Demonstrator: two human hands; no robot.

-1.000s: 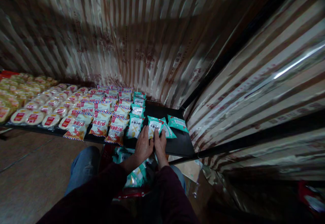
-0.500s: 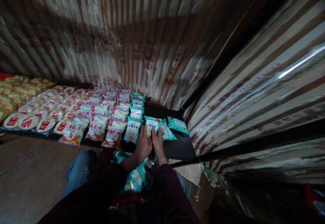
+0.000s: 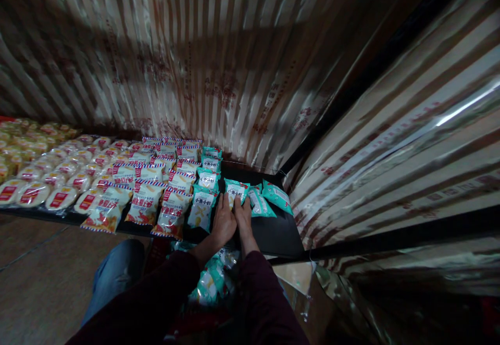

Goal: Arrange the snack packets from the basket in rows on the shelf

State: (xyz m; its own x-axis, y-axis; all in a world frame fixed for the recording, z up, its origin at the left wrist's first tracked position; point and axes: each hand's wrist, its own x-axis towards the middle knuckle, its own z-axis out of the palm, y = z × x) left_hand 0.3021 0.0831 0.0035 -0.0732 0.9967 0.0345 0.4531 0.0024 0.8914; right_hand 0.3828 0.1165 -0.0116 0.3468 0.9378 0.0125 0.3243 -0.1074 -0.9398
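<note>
A teal and white snack bag [image 3: 236,187] lies on the black shelf [image 3: 273,235], gripped between my two hands. My left hand [image 3: 224,221] presses its left side and lower edge, fingers together. On the opposite side, my right hand [image 3: 244,220] closes against the bag with fingers pointing forward. The bag's lower part is hidden by my hands. Just left stands a column of matching bags [image 3: 201,210]. To the right, more teal bags [image 3: 261,201] lean at an angle, and another teal bag [image 3: 277,196] lies near the shelf's right end.
Red, white and blue edged snack bags [image 3: 142,201] fill rows farther left, beside round wrapped packs [image 3: 61,197] and yellowish packs [image 3: 23,142]. Below my forearms are loose teal bags [image 3: 209,285]. Striped sheeting [image 3: 234,74] hangs behind, and a black bar [image 3: 375,243] runs right.
The view has shifted slightly, so the shelf's left part appears lower and farther left. My hands stay at the same teal bag, and the bags to its right sit a little differently.
</note>
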